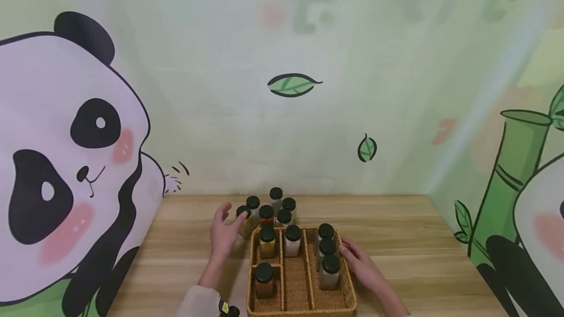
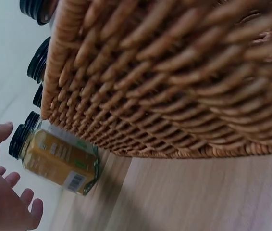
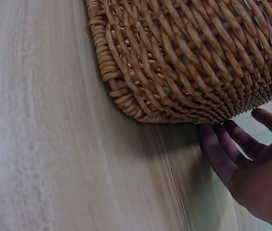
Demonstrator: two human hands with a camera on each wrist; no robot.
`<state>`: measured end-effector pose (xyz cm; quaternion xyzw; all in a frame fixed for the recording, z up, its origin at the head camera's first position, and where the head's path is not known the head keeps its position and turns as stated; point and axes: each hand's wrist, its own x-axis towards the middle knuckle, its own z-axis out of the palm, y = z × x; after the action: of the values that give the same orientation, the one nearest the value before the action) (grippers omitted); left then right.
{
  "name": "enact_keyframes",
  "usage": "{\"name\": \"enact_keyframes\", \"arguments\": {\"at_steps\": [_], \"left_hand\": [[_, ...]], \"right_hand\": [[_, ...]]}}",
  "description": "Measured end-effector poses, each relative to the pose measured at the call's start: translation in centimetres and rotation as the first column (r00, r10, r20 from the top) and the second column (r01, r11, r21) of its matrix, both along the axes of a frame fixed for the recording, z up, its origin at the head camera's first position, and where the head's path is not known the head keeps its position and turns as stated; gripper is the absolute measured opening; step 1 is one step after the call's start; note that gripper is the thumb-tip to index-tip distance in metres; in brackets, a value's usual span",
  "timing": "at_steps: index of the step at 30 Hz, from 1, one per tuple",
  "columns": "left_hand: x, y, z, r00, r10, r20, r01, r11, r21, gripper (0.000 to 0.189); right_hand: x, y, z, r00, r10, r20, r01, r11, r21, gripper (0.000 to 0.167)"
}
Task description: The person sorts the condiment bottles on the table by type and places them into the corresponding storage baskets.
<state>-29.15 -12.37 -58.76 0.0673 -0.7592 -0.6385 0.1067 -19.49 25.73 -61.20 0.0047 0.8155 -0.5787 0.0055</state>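
I find my left grip (image 1: 223, 235) released, its fingers spread just beside a yellow-brown jar (image 1: 245, 226), which stands on the surface (image 1: 176, 253) outside the back left corner of a wicker basket (image 1: 296, 283), near five other jars (image 1: 266, 220) grouped behind it. My right grip (image 1: 362, 264) is likewise unclenched, its fingers extended along the basket's right outer side. Within the basket I record a yellow jar (image 1: 267, 247) back left, a reddish-brown jar (image 1: 264, 286) front left, one white jar (image 1: 292, 245) centrally, and three jars (image 1: 329, 278) lined up right.
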Motion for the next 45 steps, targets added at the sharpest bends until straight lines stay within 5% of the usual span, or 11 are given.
{"name": "enact_keyframes", "arguments": {"at_steps": [9, 18, 28, 31, 37, 45], "left_hand": [[0.0, 0.5, 0.1, 1.000, 0.025, -0.014, -0.026, 0.998, -0.055, 0.060], [0.3, 1.0, -1.3, 0.997, 0.067, -0.026, -0.070, 0.991, -0.117, 0.057], [0.7, -0.9, -1.4, 0.990, 0.103, -0.100, -0.119, 0.977, -0.176, 0.051], [1.0, -1.8, -0.1, 0.992, 0.038, -0.121, -0.062, 0.977, -0.202, 0.051], [2.7, -3.1, 4.9, 0.977, -0.155, -0.148, 0.111, 0.957, -0.268, 0.050], [6.1, -2.7, 9.9, 0.901, -0.426, -0.085, 0.364, 0.848, -0.386, 0.050]], "right_hand": [[0.0, -1.0, 0.0, 1.000, -0.004, 0.022, 0.004, 1.000, 0.023, 0.054], [0.2, -1.6, -0.1, 1.000, 0.010, 0.019, -0.011, 0.999, 0.041, 0.054], [0.4, -1.8, -0.7, 0.999, 0.015, 0.029, -0.016, 0.999, 0.031, 0.057], [0.5, -1.7, -0.6, 1.000, 0.006, 0.029, -0.007, 0.999, 0.040, 0.059], [0.5, -1.1, -0.3, 0.999, 0.009, 0.053, -0.012, 0.998, 0.055, 0.064], [0.5, -0.1, 0.3, 0.998, 0.004, 0.066, -0.008, 0.998, 0.063, 0.067]]}}
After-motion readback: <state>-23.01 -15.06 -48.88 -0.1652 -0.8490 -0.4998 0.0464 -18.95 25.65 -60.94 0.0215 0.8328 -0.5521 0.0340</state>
